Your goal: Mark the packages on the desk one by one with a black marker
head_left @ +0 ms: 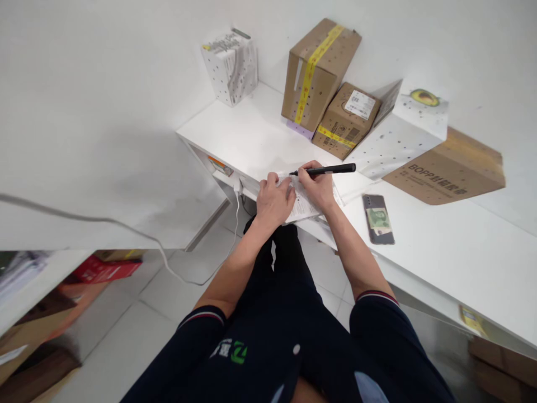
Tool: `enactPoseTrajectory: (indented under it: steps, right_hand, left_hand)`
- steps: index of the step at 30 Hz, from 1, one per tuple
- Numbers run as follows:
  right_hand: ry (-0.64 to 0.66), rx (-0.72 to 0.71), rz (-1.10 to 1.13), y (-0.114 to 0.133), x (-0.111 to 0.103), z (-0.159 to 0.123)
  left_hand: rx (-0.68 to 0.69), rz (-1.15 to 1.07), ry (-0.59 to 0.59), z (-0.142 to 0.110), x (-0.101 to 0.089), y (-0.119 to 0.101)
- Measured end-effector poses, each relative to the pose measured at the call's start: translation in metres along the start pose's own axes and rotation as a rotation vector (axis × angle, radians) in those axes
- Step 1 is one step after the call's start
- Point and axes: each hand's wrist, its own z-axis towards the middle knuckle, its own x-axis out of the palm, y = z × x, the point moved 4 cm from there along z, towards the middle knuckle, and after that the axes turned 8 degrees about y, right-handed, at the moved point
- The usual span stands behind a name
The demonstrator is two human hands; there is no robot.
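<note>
A black marker pen (pixel 331 169) is gripped between the thumb and fingers of my right hand (pixel 318 187). Its tip points left and is at or just above the top of a printed white paper (pixel 302 206), close to my left fingers; contact is unclear. My left hand (pixel 276 200) rests on the paper's left part with fingers bent and apart, touching the sheet. The paper lies at the front edge of the white table (pixel 247 134), partly covered by both hands. To the right of my right forearm lies a phone (pixel 378 219) with a banknote in its clear case.
Along the wall stand a white spotted box (pixel 232 70), a tall taped carton (pixel 314 73), a smaller labelled carton (pixel 346 120), a white avocado-print box (pixel 398 134) and a brown BOPP carton (pixel 448 170). A white cable (pixel 168 263) hangs at left from a plug (pixel 237 186) below the tabletop.
</note>
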Motion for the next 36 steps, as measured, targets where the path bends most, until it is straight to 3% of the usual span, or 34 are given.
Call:
enactPoseTrajectory:
  steps: [7, 12, 13, 16, 19, 21, 25, 27, 29, 33, 36]
  right_hand:
    - [-0.131, 0.013, 0.054, -0.007, -0.012, 0.005]
    - [-0.43, 0.05, -0.137, -0.028, -0.073, -0.002]
    - [-0.44, 0.058, -0.222, -0.035, -0.087, -0.005]
    - [-0.299, 0.083, -0.611, -0.057, -0.116, -0.019]
    - [0.044, 0.142, -0.974, -0.079, -0.119, -0.03]
    - [0.201, 0.183, -1.122, -0.087, -0.113, -0.033]
    - [0.275, 0.236, -1.194, -0.084, -0.104, -0.029]
    - [0.241, 0.261, -1.18, -0.079, -0.105, -0.031]
    - [0.121, 0.347, -1.157, -0.074, -0.115, -0.043]
    - [-0.177, 0.704, -1.058, -0.075, -0.144, -0.094]
    - [-0.202, 0.814, -0.974, -0.08, -0.154, -0.123]
  left_hand:
    - [0.022, 0.012, 0.019, 0.002, 0.0, 0.001]
    - [0.006, -0.01, 0.031, 0.002, -0.001, 0.002]
    - [0.005, -0.015, 0.028, 0.002, -0.001, 0.002]
    - [-0.008, -0.025, 0.022, 0.001, -0.001, 0.002]
    - [-0.015, -0.024, 0.019, 0.0, -0.002, 0.0]
    - [-0.014, -0.02, 0.021, -0.001, -0.003, -0.001]
    - [-0.013, -0.009, 0.043, 0.0, -0.004, -0.002]
    - [-0.011, -0.011, 0.05, 0.0, -0.004, -0.001]
    - [-0.007, -0.026, 0.059, 0.0, -0.005, -0.001]
    - [0.003, -0.075, 0.092, -0.006, -0.005, -0.002]
    - [0.021, -0.101, 0.099, -0.014, -0.001, -0.008]
